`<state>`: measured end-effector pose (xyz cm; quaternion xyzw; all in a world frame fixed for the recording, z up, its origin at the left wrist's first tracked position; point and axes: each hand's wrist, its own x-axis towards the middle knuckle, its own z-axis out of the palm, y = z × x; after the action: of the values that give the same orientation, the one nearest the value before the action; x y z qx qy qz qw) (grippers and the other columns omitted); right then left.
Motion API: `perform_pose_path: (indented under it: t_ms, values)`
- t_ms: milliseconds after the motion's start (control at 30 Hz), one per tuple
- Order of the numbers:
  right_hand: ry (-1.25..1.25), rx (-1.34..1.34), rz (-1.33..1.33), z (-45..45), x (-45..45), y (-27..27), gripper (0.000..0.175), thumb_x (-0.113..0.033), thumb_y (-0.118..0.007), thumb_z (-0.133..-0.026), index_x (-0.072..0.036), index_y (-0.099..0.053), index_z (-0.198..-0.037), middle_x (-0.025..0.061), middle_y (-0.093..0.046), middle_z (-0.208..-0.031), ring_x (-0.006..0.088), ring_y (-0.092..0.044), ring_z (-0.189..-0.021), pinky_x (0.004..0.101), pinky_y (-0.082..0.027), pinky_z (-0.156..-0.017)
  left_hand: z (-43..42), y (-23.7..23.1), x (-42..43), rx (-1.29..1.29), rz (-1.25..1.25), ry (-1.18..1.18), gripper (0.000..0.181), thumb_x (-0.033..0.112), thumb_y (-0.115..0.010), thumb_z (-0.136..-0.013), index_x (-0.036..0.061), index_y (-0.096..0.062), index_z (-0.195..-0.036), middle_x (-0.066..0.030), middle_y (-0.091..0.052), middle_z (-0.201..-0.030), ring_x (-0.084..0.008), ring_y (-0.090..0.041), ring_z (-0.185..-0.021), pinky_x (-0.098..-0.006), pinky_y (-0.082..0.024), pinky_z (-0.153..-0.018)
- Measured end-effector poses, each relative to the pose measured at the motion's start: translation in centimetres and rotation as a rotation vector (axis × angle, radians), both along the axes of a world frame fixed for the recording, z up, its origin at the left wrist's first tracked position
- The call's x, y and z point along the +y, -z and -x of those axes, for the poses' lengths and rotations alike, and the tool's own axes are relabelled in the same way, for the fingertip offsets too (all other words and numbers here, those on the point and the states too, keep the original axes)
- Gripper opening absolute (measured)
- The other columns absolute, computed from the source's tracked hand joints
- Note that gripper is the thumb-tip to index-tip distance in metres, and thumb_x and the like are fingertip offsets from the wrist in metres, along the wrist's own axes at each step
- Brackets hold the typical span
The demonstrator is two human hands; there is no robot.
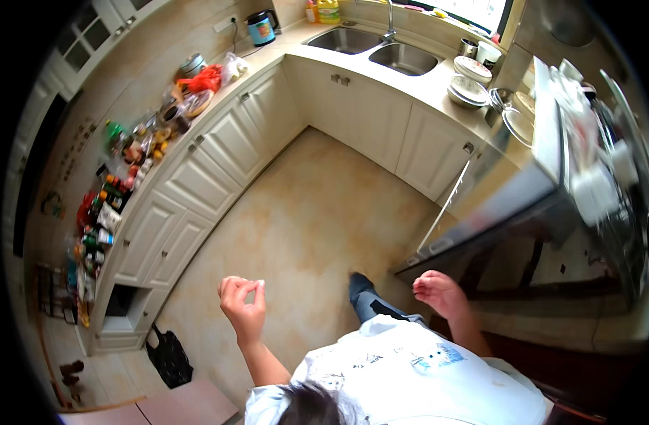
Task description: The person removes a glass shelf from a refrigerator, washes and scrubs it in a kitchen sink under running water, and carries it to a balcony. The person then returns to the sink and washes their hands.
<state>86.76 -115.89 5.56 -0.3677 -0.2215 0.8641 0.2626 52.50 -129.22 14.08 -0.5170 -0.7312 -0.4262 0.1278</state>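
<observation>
My left hand (242, 305) is raised over the tiled floor (298, 212), its fingers curled and the thumb tip close to the index finger. Nothing shows in it. Out to the other side, my right hand (439, 292) is held up with loosely bent fingers, and I see no object there either. It is nearest to a tall appliance with a dark glossy front (521, 260). Both hands are apart from any surface. Below and between them are my white printed shirt (404, 366) and one leg in blue trousers with a dark shoe (360, 284).
White cabinets (213, 175) run along the left and back. Their counter carries bottles and jars (117, 186), a red plastic bag (205, 79), an electric kettle (261, 29), a double sink (404, 58) and stacked bowls (468, 90). A black bag (169, 358) lies on the floor.
</observation>
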Motion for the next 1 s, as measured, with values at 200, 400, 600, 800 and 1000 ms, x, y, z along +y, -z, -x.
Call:
perform_pose_path:
  t_ms: [200,400,600,800,1000]
  values:
    - [0.055,0.178,0.013,13.1,14.1,0.4,0.008,-0.01,-0.049,-0.081,-0.003,-0.052,-0.083,0.0096,-0.058,-0.081,0.0171,-0.056,-0.075,0.0275,-0.045,-0.07,11.4,1.3,13.4,-0.008,0.105,-0.072,0.011,-0.003,-0.066,-0.056,0.0009,-0.056,-0.059,-0.0059,-0.049,-0.06,-0.0217,-0.047,-0.062,-0.0312,-0.039,-0.06]
    - [0.286,0.07,0.032,20.2,29.8,-0.2,0.009,-0.01,-0.047,-0.08,-0.003,-0.052,-0.083,0.0101,-0.058,-0.081,0.0177,-0.056,-0.074,0.0286,-0.047,-0.067,22.9,0.6,22.9,-0.118,0.064,-0.245,0.01,-0.004,-0.066,-0.057,-0.002,-0.057,-0.061,-0.0068,-0.049,-0.06,-0.0192,-0.046,-0.061,-0.029,-0.039,-0.058]
    - [0.492,-0.113,-0.213,26.1,48.6,-1.0,0.015,-0.012,-0.045,-0.08,-0.003,-0.053,-0.088,0.008,-0.058,-0.084,0.0156,-0.055,-0.078,0.0277,-0.045,-0.071,35.4,3.9,39.5,-0.301,0.078,-0.272,0.008,-0.002,-0.065,-0.062,-0.0041,-0.057,-0.063,-0.0067,-0.05,-0.063,-0.0167,-0.047,-0.062,-0.0272,-0.04,-0.061]
    - [0.548,-0.266,-0.268,32.7,64.7,-3.0,0.027,-0.014,-0.044,-0.081,-0.001,-0.049,-0.104,0.0096,-0.056,-0.098,0.0163,-0.054,-0.083,0.0271,-0.044,-0.074,41.8,4.9,70.4,-0.297,0.074,0.237,0.007,0.002,-0.066,-0.064,-0.0021,-0.06,-0.066,-0.0064,-0.053,-0.063,-0.0168,-0.049,-0.06,-0.0259,-0.04,-0.059]
    - [0.461,-0.752,-0.396,35.6,85.9,0.0,0.035,-0.028,-0.049,-0.077,-0.005,-0.053,-0.103,0.0037,-0.052,-0.104,0.0172,-0.047,-0.091,0.0301,-0.036,-0.078,41.8,12.1,102.7,-1.654,0.23,0.413,0.007,0.007,-0.063,-0.071,0.006,-0.06,-0.077,0.001,-0.057,-0.067,-0.0074,-0.05,-0.061,-0.0207,-0.039,-0.057]
